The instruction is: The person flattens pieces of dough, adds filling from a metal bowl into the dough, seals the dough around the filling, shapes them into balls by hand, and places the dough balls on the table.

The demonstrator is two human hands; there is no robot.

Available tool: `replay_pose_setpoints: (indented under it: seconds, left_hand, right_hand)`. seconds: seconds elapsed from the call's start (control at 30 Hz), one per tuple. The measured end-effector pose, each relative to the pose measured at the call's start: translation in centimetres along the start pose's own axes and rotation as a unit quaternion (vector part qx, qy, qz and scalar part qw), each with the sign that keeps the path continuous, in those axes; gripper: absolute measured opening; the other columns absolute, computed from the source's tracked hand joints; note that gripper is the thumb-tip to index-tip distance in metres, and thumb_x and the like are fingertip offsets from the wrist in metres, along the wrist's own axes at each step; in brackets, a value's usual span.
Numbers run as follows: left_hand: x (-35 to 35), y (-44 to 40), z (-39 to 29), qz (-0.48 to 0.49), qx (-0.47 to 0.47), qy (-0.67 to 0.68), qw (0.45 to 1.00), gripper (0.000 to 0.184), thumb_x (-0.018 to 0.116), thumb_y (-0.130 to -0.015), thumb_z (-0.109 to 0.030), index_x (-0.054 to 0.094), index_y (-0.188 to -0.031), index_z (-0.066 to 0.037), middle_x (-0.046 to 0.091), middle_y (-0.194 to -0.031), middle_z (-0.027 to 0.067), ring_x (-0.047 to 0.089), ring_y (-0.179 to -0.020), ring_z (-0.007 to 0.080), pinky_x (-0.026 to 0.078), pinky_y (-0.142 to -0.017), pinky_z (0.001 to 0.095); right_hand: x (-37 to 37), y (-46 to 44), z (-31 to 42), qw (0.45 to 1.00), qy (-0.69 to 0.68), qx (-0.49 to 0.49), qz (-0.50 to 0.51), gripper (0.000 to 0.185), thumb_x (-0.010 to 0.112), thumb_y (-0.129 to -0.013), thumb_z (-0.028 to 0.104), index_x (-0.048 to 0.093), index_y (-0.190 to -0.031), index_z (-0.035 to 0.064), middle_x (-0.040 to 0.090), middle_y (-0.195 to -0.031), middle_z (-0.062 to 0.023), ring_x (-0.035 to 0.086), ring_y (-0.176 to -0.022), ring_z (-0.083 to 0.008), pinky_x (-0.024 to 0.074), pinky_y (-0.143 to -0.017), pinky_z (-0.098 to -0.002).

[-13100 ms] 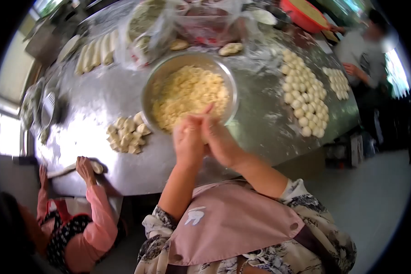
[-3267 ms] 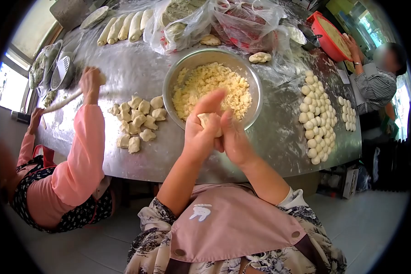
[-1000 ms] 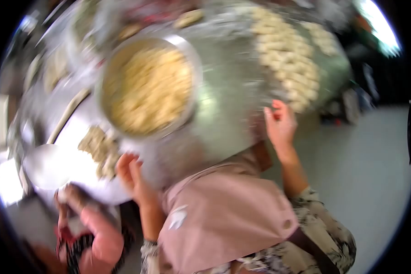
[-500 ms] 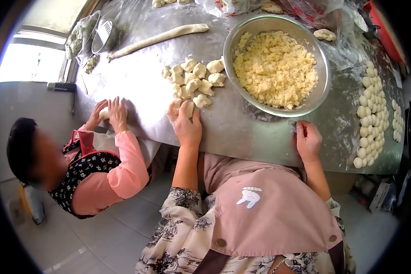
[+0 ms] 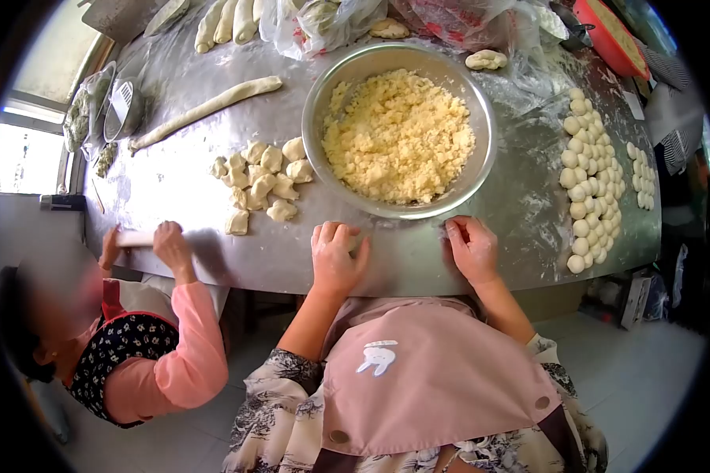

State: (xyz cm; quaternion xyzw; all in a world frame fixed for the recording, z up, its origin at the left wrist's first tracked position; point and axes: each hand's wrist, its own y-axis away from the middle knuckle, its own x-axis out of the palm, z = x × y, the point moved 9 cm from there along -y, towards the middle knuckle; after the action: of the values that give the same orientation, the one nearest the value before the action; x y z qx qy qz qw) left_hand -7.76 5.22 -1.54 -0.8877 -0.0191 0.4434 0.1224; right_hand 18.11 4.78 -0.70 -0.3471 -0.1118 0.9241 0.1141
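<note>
My left hand (image 5: pixel 337 254) is curled at the near side of the table, in front of the steel bowl. A bit of pale dough piece (image 5: pixel 353 241) shows between its fingers and thumb; the rest is hidden. My right hand (image 5: pixel 473 249) rests by the bowl's lower right rim, fingers folded in and thumb against them; what they hold, if anything, is out of sight. Crumbly yellow filling (image 5: pixel 402 138) lies in the large steel bowl (image 5: pixel 487 150). Left of the bowl is a loose cluster of cut dough pieces (image 5: pixel 260 186).
A long dough rope (image 5: pixel 205 112) lies behind the cluster. Rows of small white dough balls (image 5: pixel 588 189) cover the right side. Plastic bags (image 5: pixel 323 24) and a red basin (image 5: pixel 611 39) stand at the back. At left, a co-worker's hands (image 5: pixel 173 248) grip a pale roll (image 5: pixel 136 238).
My left hand has moved right, away from the cluster, and one dough piece has left the cluster's near edge. The view has turned, shifting the table leftward. The co-worker's hands have moved apart.
</note>
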Motion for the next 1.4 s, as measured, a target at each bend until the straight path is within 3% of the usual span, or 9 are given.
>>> replay_pose_setpoints:
  seconds: [0.1,0.3,0.4,0.5,0.67,0.97,1.1,1.27,1.4]
  left_hand:
    - [1.1,-0.2,0.8,-0.005,-0.01,-0.004,1.0,0.018,0.064,-0.079,-0.007,0.064,-0.097,-0.004,0.059,-0.097,0.0136,0.056,-0.092,0.0349,0.046,-0.082,0.0416]
    - [1.5,0.5,-0.2,0.021,0.042,-0.039,0.998,0.034,0.059,-0.084,-0.008,0.059,-0.118,-0.001,0.057,-0.122,0.0154,0.051,-0.118,0.0367,0.042,-0.1,0.0414]
    - [1.7,0.7,-0.4,0.082,0.027,-0.096,0.992,0.053,0.062,-0.085,-0.019,0.05,-0.131,0.002,0.048,-0.137,0.0181,0.04,-0.132,0.0388,0.034,-0.109,0.0446]
    - [1.1,-0.2,-1.0,0.121,0.002,-0.11,0.986,0.069,0.065,-0.083,-0.033,0.044,-0.135,0.006,0.041,-0.143,0.0225,0.032,-0.138,0.0411,0.026,-0.113,0.049]
    - [1.3,-0.5,-0.4,0.127,-0.027,-0.123,0.984,0.079,0.065,-0.083,-0.041,0.037,-0.141,0.004,0.033,-0.15,0.0179,0.025,-0.142,0.0376,0.019,-0.116,0.0481]
    - [-0.4,2.6,0.7,0.186,-0.015,-0.021,0.982,0.05,0.064,-0.085,-0.019,0.05,-0.126,0.006,0.048,-0.134,0.0223,0.046,-0.124,0.039,0.04,-0.103,0.041]
    - [-2.2,2.9,1.5,0.232,-0.153,0.044,0.96,0.026,0.061,-0.088,-0.008,0.055,-0.111,0.004,0.058,-0.118,0.0191,0.057,-0.11,0.0321,0.048,-0.09,0.0379]
    - [-1.1,4.0,2.5,0.115,-0.34,0.516,0.778,0.02,0.056,-0.096,-0.015,0.054,-0.109,0.0,0.061,-0.11,0.0138,0.063,-0.101,0.0234,0.052,-0.082,0.032]
    - [-3.8,-0.3,-2.2,0.034,-0.304,0.753,0.582,0.026,0.052,-0.099,-0.017,0.05,-0.119,-0.001,0.061,-0.11,0.0119,0.065,-0.097,0.0234,0.054,-0.086,0.0315]
  right_hand:
    - [-0.2,-0.2,-0.7,0.991,-0.089,0.101,0.006,0.006,0.068,-0.085,0.009,0.067,-0.088,0.0037,0.066,-0.078,-0.0097,0.063,-0.063,-0.0202,0.0501,-0.059,-0.0307]
    - [-2.9,-6.8,8.3,0.992,-0.081,-0.096,0.015,0.014,0.069,-0.086,0.007,0.067,-0.099,0.0044,0.067,-0.084,-0.0098,0.062,-0.062,-0.019,0.0492,-0.058,-0.0276]
    - [0.6,-9.9,11.2,0.982,-0.063,-0.101,0.144,0.024,0.07,-0.083,0.011,0.066,-0.106,0.0055,0.067,-0.097,-0.0105,0.065,-0.075,-0.0242,0.0526,-0.067,-0.0325]
    - [5.5,-10.4,13.8,0.931,0.012,-0.309,0.192,0.035,0.071,-0.082,0.016,0.063,-0.114,0.0061,0.064,-0.111,-0.0109,0.063,-0.095,-0.0293,0.0519,-0.081,-0.0388]
    - [10.4,-10.1,13.0,0.909,0.109,-0.258,0.309,0.045,0.071,-0.08,0.023,0.061,-0.121,0.0074,0.062,-0.11,-0.0114,0.058,-0.106,-0.0317,0.0484,-0.09,-0.0426]
    - [10.2,-9.5,11.7,0.895,0.103,-0.218,0.375,0.036,0.072,-0.077,0.02,0.066,-0.11,0.0059,0.062,-0.101,-0.0154,0.06,-0.096,-0.0342,0.0489,-0.086,-0.0406]
    - [9.1,-9.8,11.4,0.895,0.107,-0.17,0.399,0.037,0.074,-0.075,0.019,0.067,-0.109,0.008,0.062,-0.101,-0.0145,0.061,-0.096,-0.0334,0.0491,-0.085,-0.04]
    - [9.1,-9.2,10.4,0.898,0.095,-0.157,0.399,0.038,0.075,-0.074,0.017,0.066,-0.111,0.0089,0.06,-0.106,-0.0143,0.06,-0.098,-0.0336,0.0491,-0.086,-0.0403]
    - [9.6,-9.2,10.7,0.886,0.117,-0.166,0.417,0.039,0.075,-0.075,0.016,0.065,-0.112,0.0086,0.06,-0.107,-0.0147,0.06,-0.1,-0.0334,0.0491,-0.086,-0.0408]
